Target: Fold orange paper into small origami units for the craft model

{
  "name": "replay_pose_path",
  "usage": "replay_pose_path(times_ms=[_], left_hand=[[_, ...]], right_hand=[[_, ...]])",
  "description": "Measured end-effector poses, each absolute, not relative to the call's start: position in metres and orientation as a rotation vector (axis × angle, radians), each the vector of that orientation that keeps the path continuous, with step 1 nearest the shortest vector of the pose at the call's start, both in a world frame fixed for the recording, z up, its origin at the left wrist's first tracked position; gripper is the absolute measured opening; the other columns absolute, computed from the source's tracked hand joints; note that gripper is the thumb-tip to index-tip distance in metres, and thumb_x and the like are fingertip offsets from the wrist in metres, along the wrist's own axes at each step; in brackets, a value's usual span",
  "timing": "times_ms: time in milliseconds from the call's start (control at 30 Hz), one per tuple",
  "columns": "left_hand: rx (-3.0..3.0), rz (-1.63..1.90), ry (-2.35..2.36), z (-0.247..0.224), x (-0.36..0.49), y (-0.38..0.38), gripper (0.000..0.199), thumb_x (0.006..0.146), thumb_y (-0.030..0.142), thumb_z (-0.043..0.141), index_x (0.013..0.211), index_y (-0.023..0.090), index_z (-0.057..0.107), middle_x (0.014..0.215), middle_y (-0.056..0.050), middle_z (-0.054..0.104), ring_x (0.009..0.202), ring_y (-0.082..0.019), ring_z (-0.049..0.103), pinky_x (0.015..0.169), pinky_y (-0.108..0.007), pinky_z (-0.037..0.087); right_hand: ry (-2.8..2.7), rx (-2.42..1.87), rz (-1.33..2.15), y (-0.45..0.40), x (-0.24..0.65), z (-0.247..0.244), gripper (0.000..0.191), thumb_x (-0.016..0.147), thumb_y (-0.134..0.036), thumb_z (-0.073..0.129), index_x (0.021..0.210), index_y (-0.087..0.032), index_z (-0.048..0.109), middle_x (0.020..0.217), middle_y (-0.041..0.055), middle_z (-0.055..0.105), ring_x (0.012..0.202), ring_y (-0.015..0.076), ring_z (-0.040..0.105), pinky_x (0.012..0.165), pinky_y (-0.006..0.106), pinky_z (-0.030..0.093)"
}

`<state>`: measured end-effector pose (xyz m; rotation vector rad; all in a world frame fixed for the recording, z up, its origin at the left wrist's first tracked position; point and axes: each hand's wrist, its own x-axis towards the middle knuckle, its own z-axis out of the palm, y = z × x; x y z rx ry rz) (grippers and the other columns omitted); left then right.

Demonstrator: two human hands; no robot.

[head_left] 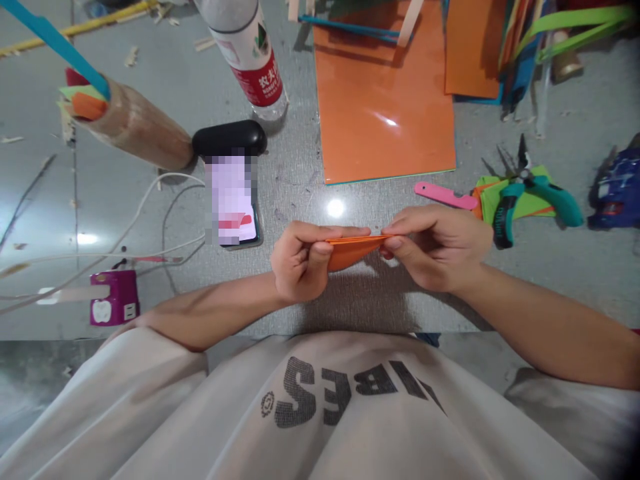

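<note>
Left hand [303, 263] and right hand [440, 247] each pinch an end of folded orange sheet [354, 255], above tabletop [295, 193] near front edge; likely best: layers flush, even finger pressure.

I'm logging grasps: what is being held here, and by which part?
A thin orange piece: the left grip pinches its left end, the right grip its right end, both along the upper edge.

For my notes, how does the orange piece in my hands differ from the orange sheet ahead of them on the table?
The piece looks much smaller than the sheet. Your left hand and right hand hold the piece; the sheet lies flat on the table. Both are orange.
</note>
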<state>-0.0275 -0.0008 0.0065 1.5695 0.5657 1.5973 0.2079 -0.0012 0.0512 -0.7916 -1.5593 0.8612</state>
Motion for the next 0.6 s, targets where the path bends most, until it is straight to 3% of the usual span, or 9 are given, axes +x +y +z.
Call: replay_pose_path(times_ms=[100, 233, 367, 467, 600], left_hand=[[1.493, 1.584, 0.602, 0.009, -0.028, -0.003, 0.014, 0.129, 0.040, 0.066, 0.136, 0.030, 0.073, 0.122, -0.003, 0.097, 0.108, -0.023, 0.098, 0.087, -0.038, 0.083], [1.308, 1.533, 0.614, 0.019, -0.024, -0.004, 0.032, 0.124, 0.060, 0.073, 0.121, 0.029, 0.067, 0.122, -0.003, 0.097, 0.107, -0.025, 0.097, 0.086, -0.040, 0.082], [1.353, 1.555, 0.477, 0.025, -0.019, 0.000, 0.023, 0.130, 0.051, 0.061, 0.121, 0.031, 0.064, 0.131, -0.003, 0.097, 0.113, -0.023, 0.097, 0.091, -0.037, 0.082], [1.438, 1.574, 0.511, 0.025, -0.016, 0.001, 0.021, 0.130, 0.050, 0.060, 0.120, 0.032, 0.060, 0.129, -0.003, 0.096, 0.104, -0.021, 0.097, 0.085, -0.033, 0.080], [1.411, 1.521, 0.661, 0.020, -0.019, -0.005, 0.026, 0.131, 0.057, 0.054, 0.121, 0.033, 0.055, 0.127, -0.005, 0.096, 0.104, -0.025, 0.097, 0.089, -0.041, 0.082]], right_hand=[[-1.563, -0.827, 0.890, -0.001, 0.209, 0.053, 0.009, 0.105, -0.036, 0.099, 0.112, -0.032, 0.095, 0.078, -0.0010, 0.084, 0.060, 0.0170, 0.075, 0.057, 0.032, 0.059], [-1.621, -0.832, 0.896, -0.001, 0.208, 0.051, 0.014, 0.108, -0.043, 0.097, 0.114, -0.031, 0.095, 0.076, -0.0018, 0.082, 0.058, 0.0166, 0.073, 0.060, 0.033, 0.063], [-1.661, -0.820, 0.858, -0.001, 0.205, 0.048, 0.009, 0.113, -0.042, 0.091, 0.117, -0.034, 0.093, 0.077, -0.0018, 0.083, 0.057, 0.0166, 0.074, 0.062, 0.034, 0.064], [-1.672, -0.763, 0.839, -0.001, 0.205, 0.049, 0.015, 0.109, -0.040, 0.096, 0.122, -0.034, 0.092, 0.084, -0.0014, 0.087, 0.059, 0.0171, 0.076, 0.063, 0.033, 0.065], [-1.765, -0.830, 0.864, -0.002, 0.208, 0.051, 0.020, 0.107, -0.048, 0.098, 0.120, -0.034, 0.091, 0.089, 0.0006, 0.090, 0.068, 0.0209, 0.082, 0.068, 0.035, 0.067]])
